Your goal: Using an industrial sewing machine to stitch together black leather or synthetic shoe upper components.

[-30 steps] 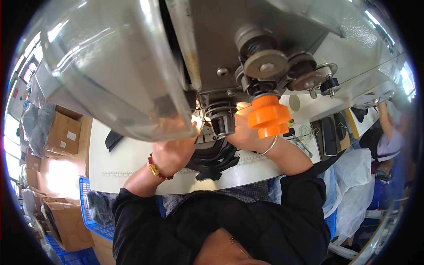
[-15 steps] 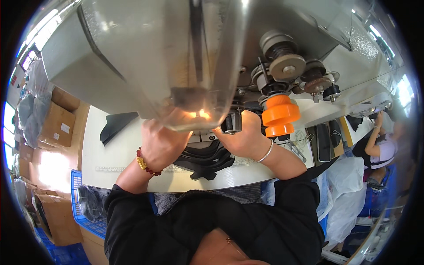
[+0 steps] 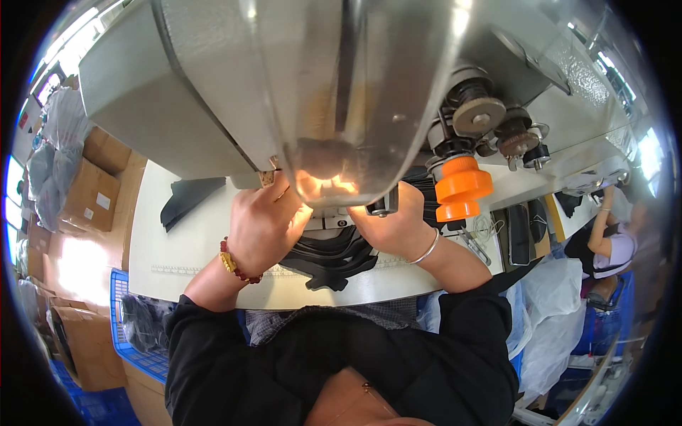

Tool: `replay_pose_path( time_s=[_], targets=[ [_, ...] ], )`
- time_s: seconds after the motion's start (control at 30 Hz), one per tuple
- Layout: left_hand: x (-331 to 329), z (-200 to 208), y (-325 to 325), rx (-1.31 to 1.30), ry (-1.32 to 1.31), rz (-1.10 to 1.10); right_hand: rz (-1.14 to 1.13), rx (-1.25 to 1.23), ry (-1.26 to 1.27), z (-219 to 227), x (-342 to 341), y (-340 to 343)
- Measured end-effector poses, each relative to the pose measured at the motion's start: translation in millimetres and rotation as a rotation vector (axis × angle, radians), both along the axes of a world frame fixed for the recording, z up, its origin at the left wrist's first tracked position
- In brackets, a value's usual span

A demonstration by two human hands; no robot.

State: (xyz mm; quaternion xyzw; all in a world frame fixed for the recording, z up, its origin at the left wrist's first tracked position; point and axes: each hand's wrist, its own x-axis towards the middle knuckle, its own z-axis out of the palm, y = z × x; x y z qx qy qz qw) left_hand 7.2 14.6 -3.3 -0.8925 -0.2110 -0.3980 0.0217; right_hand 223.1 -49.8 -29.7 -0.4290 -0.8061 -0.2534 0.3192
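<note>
Both my hands are at the working area of a grey sewing machine (image 3: 213, 92), under its clear guard (image 3: 341, 195) and a bright lamp. My left hand (image 3: 263, 226) has its fingers bent inward beside the metal needle plate (image 3: 328, 221); what they pinch is hidden. My right hand (image 3: 396, 228) lies across the plate, its thumb toward the middle and its other fingers mostly hidden behind machine parts. Layered black fabric pieces (image 3: 330, 263) lie on the white table just in front of the plate. More black fabric (image 3: 425, 186) shows beyond my right hand.
Orange knobs (image 3: 463, 188) and metal tension discs project above my right hand. A black fabric piece (image 3: 186, 200) lies on the left of the white table (image 3: 177, 248). A blue crate (image 3: 131, 341) and cartons (image 3: 92, 195) stand left. Another person (image 3: 611, 245) sits far right.
The machine appears farther right in view. My left hand has turned slightly, and its upper fingers now show beside the guard. My right hand and the front fabric layers stay nearly in place.
</note>
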Motion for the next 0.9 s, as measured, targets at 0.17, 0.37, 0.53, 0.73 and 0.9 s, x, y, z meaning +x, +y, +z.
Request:
replay_pose_path(
  time_s=[0.17, 0.37, 0.53, 0.73, 0.9],
  targets=[
    [3.4, -3.7, 2.1, 0.011, -0.081, 0.003, -0.005, 0.076, -0.022, -0.8, -2.8, 1.4],
    [2.3, -2.7, 4.3, 0.018, -0.057, -0.003, -0.067, 0.076, -0.088, -6.7, -1.8, -1.7],
    [3.2, -1.9, 5.5, 0.034, -0.078, -0.013, -0.062, 0.073, -0.070, -4.7, -2.0, 0.8],
    [-3.9, 7.2, 16.4, -0.124, -0.176, -0.076, -0.035, 0.030, -0.036, 0.5, -0.4, -1.2],
    [-10.1, -30.9, 87.6, -0.226, -0.078, -0.060, 0.032, 0.130, 0.052, 8.7, -8.9, 2.5]
  ],
)
